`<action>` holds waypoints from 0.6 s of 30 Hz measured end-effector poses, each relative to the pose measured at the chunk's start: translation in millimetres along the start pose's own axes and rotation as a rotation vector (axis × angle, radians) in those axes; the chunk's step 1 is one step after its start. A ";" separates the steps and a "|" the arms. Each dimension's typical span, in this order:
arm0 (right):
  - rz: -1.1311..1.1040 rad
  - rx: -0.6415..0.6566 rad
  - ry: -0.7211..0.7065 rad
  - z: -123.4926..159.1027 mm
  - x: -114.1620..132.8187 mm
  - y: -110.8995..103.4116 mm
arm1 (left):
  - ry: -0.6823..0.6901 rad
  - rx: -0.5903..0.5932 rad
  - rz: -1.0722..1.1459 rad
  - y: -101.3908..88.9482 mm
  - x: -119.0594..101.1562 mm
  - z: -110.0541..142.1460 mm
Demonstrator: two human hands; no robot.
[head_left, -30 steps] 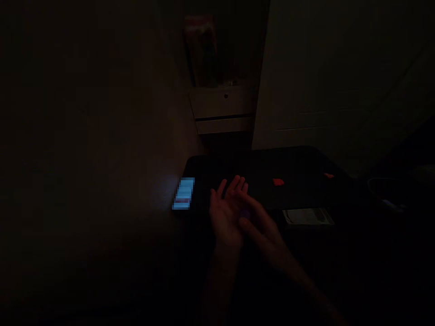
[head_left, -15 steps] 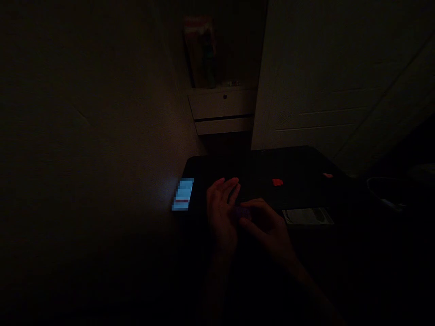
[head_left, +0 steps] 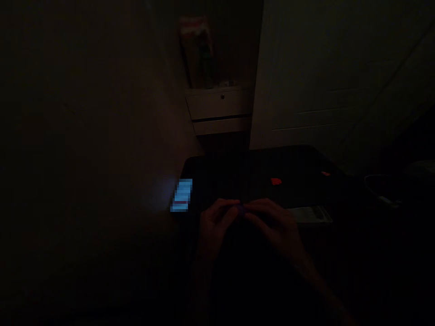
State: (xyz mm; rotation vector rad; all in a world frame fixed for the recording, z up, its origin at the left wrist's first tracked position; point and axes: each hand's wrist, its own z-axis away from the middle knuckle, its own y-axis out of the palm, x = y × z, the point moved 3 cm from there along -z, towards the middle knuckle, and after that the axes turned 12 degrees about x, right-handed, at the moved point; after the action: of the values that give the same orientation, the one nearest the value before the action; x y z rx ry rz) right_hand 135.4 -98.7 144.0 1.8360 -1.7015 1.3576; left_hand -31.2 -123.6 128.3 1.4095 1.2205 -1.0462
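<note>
Pinching a purple piece (head_left: 241, 209) between the fingertips of the left hand (head_left: 214, 222) and those of the right hand (head_left: 278, 226), with both sets of fingers curled in and nearly meeting around it. Held over or just in front of the near side of the dark tabletop (head_left: 231, 174); too dark to tell which. Apparently working the piece with thumbs and fingers from opposite sides, by the look of so close a two-handed pinch: perhaps pressing, turning or parting. Cannot tell the outline, the material or the exact contact points, with so much covered by the fingers.

Would call, for any further handling, for a firm hold on one side before loosening the other, light fingertip pressure in case of softness, and small, slow turns of the wrists in such poor light. Could slip from so narrow a pinch, and be hard to find against the black surface.

Lying beyond the right hand, on the tabletop: a red piece (head_left: 276, 181) and, well to the right and a little farther off, a paler scrap (head_left: 326, 174). Glowing at the left end, well apart from the left hand: a blurred blue screen (head_left: 181, 195). Partly hidden behind the right hand, by the near edge: a flat packet (head_left: 311, 214). Faintly visible past the far edge: a drawer unit (head_left: 219, 106).
</note>
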 end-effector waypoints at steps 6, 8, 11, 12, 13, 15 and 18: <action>0.060 0.018 -0.075 0.2 4.3 -5.4 | -0.042 0.012 0.025 -2.8 6.4 2.7; 0.100 0.028 -0.117 1.0 5.7 -4.6 | -0.046 0.003 0.033 -4.6 9.6 3.6; 0.173 0.029 -0.189 1.7 7.1 -3.9 | -0.052 0.005 0.027 -6.6 11.9 4.4; 0.197 0.036 -0.205 1.6 7.4 -3.9 | -0.050 0.005 0.019 -7.1 11.6 4.5; 0.218 0.046 -0.217 1.4 7.8 -4.1 | -0.048 0.005 0.007 -7.4 10.7 4.7; 0.250 0.080 -0.227 0.5 8.8 -4.8 | -0.042 -0.001 -0.022 -7.9 7.7 4.7; 0.284 0.138 -0.219 -0.8 10.3 -5.7 | -0.031 0.006 -0.062 -7.6 2.6 4.5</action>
State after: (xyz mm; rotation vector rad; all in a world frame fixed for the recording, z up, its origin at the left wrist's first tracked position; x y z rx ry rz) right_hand 138.7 -103.0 154.6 1.9359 -2.0956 1.4568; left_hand -38.4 -127.2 124.1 1.3629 1.2463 -1.1116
